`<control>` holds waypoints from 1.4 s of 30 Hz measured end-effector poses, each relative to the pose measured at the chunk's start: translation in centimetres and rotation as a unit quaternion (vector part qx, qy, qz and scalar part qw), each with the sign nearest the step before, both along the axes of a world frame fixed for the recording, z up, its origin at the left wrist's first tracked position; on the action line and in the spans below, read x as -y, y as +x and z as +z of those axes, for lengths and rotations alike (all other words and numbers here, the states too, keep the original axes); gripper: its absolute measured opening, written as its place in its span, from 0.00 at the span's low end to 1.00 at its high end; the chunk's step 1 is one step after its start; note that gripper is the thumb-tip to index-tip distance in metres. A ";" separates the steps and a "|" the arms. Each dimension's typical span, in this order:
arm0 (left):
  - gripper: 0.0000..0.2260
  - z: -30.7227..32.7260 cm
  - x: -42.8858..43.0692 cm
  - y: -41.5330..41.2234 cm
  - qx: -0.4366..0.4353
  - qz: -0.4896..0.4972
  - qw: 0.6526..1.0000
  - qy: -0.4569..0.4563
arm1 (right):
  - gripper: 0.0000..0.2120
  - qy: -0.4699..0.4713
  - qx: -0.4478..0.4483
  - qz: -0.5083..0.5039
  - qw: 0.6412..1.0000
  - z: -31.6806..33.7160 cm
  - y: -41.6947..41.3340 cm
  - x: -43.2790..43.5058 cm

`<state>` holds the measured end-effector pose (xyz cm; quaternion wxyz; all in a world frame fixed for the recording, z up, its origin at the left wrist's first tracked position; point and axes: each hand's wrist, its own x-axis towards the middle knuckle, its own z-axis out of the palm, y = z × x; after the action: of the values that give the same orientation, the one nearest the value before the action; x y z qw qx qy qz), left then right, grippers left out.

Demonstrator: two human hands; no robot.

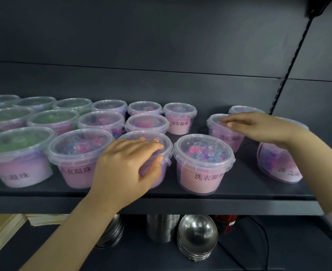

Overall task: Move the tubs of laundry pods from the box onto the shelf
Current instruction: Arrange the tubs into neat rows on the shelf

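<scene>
Across the dark grey metal shelf (pixel 245 178) stand clear plastic tubs of laundry pods (pixel 79 153), round, with snap-on lids and pink labels printed in black characters. They sit three rows deep on the left and more thinly toward the right. Those at the far left hold green pods (pixel 18 141); the others hold pink and blue ones.

On the lower shelf below I can see tan flat sheets (pixel 3 231) stacked at the left, a stack of round steel tins (pixel 162 227) in the middle, and nested steel bowls (pixel 197 237) just beside them.

A person's left hand (pixel 126 163) grips the front-row tub third from the left (pixel 133 134). Its fingers are spread and curled over the lid, and the thumb presses against the front of the rim. That tub stands upright on the shelf, touching its left neighbour and close to the pink-labelled tub on its right (pixel 203 163).

The right hand (pixel 262 128) reaches further back. Its fingers lie straight and close together on the lid of a second-row tub (pixel 225 138), which stands apart from the others. Another tub at the front right (pixel 278 165) sits under that wrist, and one more (pixel 245 110) shows behind the hand.
</scene>
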<state>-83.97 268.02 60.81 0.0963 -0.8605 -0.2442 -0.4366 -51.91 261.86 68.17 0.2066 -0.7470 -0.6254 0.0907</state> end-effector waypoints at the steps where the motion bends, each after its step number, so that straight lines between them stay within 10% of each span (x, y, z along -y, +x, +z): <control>1: 0.14 0.1 0.0 -0.1 -0.006 0.001 1.000 -0.001 | 0.15 -0.001 -0.006 0.016 1.000 0.0 -0.5 -0.4; 14: 0.13 0.3 0.3 -0.3 -0.014 0.006 1.000 -0.017 | 0.30 -0.039 -0.112 0.137 0.983 0.2 -6.5 -3.7; 42: 0.13 0.3 0.2 -0.6 -0.008 -0.004 0.999 -0.033 | 0.18 0.140 -0.003 0.102 0.985 -2.8 -9.3 7.9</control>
<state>-84.60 267.79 61.09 0.0677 -0.8680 -0.2539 -0.4214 -61.17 253.96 65.35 0.3006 -0.6426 -0.7043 0.0249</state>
